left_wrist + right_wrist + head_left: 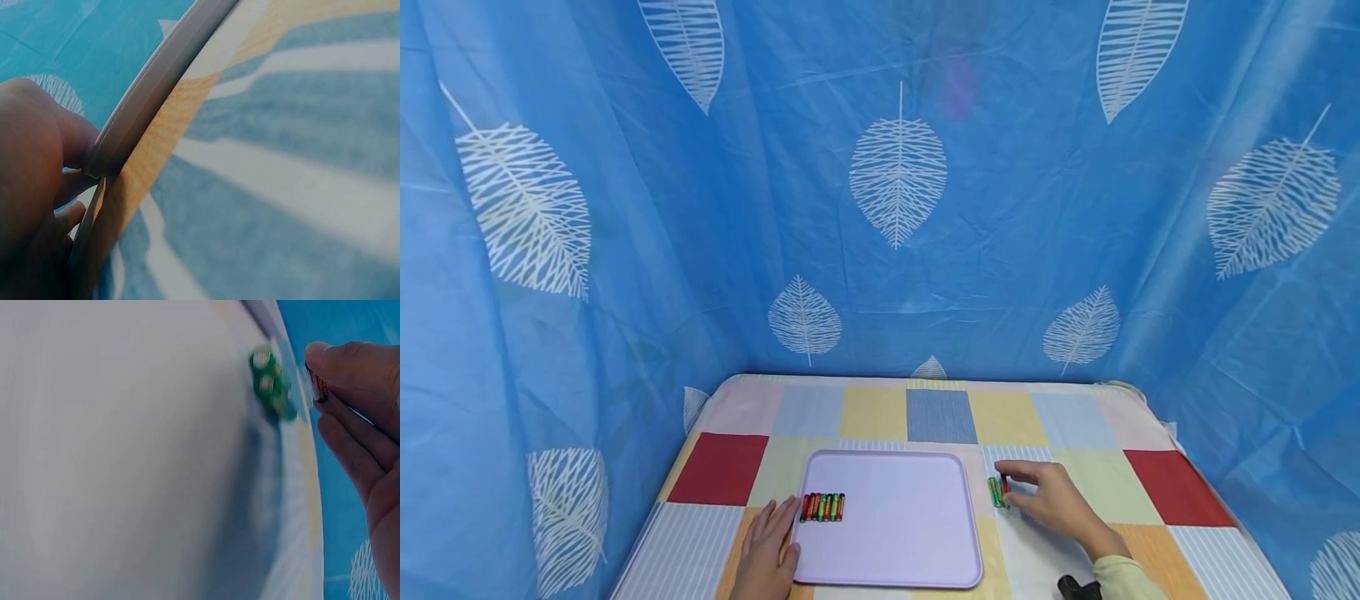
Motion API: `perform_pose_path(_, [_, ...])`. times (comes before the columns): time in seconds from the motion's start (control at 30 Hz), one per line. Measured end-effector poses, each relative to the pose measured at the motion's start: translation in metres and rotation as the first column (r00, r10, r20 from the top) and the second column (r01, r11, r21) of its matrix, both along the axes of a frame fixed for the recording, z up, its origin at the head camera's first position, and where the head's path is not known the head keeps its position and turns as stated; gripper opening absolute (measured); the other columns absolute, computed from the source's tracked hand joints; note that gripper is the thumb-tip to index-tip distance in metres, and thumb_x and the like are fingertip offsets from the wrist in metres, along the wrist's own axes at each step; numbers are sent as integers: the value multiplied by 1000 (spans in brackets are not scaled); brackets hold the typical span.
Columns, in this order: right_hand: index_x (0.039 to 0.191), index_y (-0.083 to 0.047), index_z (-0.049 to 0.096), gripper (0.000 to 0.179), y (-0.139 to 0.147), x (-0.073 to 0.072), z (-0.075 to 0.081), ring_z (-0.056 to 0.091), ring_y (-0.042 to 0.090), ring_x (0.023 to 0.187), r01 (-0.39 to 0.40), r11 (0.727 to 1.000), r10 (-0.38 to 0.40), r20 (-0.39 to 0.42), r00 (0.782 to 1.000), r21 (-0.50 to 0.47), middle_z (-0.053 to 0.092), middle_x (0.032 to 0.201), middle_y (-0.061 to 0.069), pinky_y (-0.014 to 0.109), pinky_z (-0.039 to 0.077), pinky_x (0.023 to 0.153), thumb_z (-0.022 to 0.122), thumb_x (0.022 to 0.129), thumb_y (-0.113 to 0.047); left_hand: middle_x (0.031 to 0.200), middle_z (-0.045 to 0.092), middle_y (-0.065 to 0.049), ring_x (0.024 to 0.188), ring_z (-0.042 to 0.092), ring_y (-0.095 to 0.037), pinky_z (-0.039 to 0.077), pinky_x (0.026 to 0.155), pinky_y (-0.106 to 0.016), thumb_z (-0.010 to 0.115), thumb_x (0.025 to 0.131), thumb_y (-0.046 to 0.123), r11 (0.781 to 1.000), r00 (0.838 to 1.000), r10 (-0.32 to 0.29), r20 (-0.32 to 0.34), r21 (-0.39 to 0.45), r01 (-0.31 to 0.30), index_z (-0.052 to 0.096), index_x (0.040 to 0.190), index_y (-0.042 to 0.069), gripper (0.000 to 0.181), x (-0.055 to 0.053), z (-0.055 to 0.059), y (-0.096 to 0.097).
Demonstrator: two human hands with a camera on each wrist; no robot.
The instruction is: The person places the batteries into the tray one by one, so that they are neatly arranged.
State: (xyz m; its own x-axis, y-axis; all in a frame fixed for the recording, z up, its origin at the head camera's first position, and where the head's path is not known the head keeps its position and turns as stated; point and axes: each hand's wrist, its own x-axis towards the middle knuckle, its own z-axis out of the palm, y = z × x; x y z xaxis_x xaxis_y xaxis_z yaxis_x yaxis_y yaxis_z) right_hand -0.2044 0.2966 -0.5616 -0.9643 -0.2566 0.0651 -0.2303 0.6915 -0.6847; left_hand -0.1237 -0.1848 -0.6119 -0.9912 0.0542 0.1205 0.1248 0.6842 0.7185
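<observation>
A row of red and green batteries (822,507) lies side by side at the left end of a pale lilac tray (910,533). My left hand (767,546) rests beside the tray's left edge, its fingers extended and touching the rim (134,103). To the right of the tray, my right hand (1048,496) pinches a red and black battery (317,384) between thumb and fingers, above the cloth. Close to that hand lie green batteries (995,492) on the tablecloth; the right wrist view blurs them (267,381).
A patchwork tablecloth (940,415) covers the table. Blue curtains (1000,208) with white leaf prints stand behind it and at both sides. A small black object (1078,588) shows by the right wrist at the front.
</observation>
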Motion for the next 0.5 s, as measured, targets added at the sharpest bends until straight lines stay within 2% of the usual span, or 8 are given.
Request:
perform_pose_path(0.2, [133,-6,78,46,-34,-2,-4,77,32,121,-77,995,75,-17,997,-69,79,133,9,45,66,102,89,89,-9,162,56,-24,157,33,-53,16,130,-72,67,92,-3,1000,1000,-2,22,-2,2,55,156,-4,66,-1,2,0])
perform_pose_path(0.5, [129,-3,79,43,-99,0,-16,79,33,118,-195,964,183,-82,980,-180,81,128,12,41,66,103,90,88,-7,165,52,-25,159,29,-54,12,131,-73,67,94,0,1000,996,-5,84,-6,5,52,159,-4,67,-3,5,-1])
